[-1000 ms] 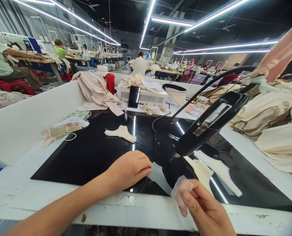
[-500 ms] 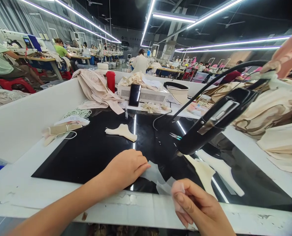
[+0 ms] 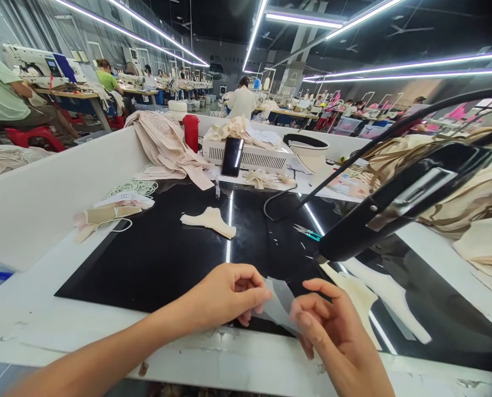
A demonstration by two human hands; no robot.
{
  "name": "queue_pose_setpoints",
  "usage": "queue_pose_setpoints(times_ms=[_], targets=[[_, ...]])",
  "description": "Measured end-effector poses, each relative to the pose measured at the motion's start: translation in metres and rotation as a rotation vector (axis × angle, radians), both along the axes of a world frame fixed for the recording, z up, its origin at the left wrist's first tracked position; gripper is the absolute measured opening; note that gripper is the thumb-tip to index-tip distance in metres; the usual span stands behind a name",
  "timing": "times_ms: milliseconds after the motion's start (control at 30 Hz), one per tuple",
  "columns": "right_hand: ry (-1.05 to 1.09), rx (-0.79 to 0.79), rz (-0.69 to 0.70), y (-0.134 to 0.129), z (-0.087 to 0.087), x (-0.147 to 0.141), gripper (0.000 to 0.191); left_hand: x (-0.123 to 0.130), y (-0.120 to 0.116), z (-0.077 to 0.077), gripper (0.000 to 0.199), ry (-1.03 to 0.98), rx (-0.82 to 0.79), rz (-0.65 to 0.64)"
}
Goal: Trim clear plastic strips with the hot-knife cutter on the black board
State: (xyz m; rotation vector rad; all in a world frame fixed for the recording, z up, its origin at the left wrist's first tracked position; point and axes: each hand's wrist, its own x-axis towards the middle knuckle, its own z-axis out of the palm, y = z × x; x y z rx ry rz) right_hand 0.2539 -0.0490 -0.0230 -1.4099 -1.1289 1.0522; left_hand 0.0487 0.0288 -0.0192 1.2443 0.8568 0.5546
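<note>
Above the front edge of a black mat (image 3: pixel 146 264), a thin translucent sheet (image 3: pixel 279 293) stretches between my hands. My left hand (image 3: pixel 235 292) pinches its left end with thumb and fingertips. At the other end, the thumb and middle finger of my right hand (image 3: pixel 335 331) close on the sheet, the index finger raised. Right of my right hand lie a cream fabric piece (image 3: pixel 356 289) and a white curved piece (image 3: pixel 399 300). Another cream cut piece (image 3: pixel 208 220) rests farther back on the mat.
A black cylindrical device (image 3: pixel 378 220) with a cable slants in from the right, its tip low over the mat. Small teal snips (image 3: pixel 309 232) lie beside it. Behind are a phone (image 3: pixel 232 157), a red cup (image 3: pixel 191 132) and fabric piles (image 3: pixel 167 146).
My left hand has risen off the mat and its fingers have curled into a pinch. My right index finger has lifted. A skin-coloured shape at the upper right is gone from view.
</note>
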Motion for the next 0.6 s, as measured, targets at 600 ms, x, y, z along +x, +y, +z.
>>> queue_pose_setpoints(times_ms=[600], targets=[[-0.898,0.521,0.179,0.006,-0.032,0.006,0.027,-0.006,-0.003,0.000,0.012,0.743,0.839,0.030]])
